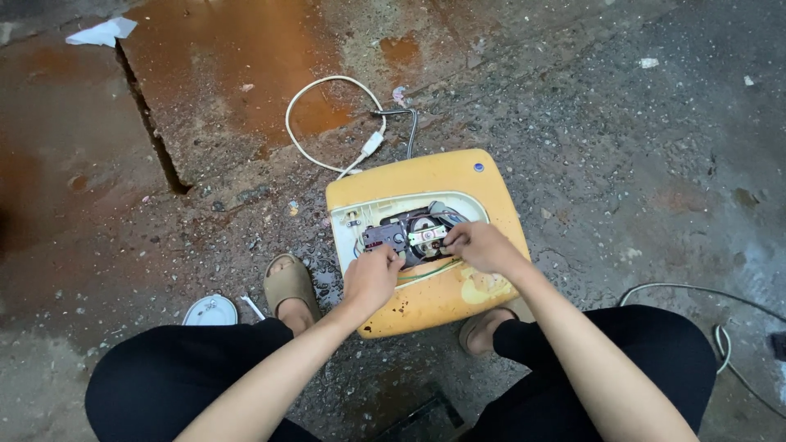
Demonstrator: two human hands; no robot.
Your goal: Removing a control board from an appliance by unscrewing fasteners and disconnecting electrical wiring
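Note:
A yellow appliance housing lies upside down on the wet concrete between my feet. Its base is open, showing a motor, a grey part, and red and green wires. My left hand rests on the left side of the opening, its fingers pinching the dark grey part. My right hand reaches in from the right, fingertips closed on a small piece by the round motor. What the right fingers grip is too small to make out.
A white power cord loops away behind the housing. A white round cover lies by my left sandal. Another cable curls at the right. A crack runs through the rust-stained slab; crumpled paper lies far left.

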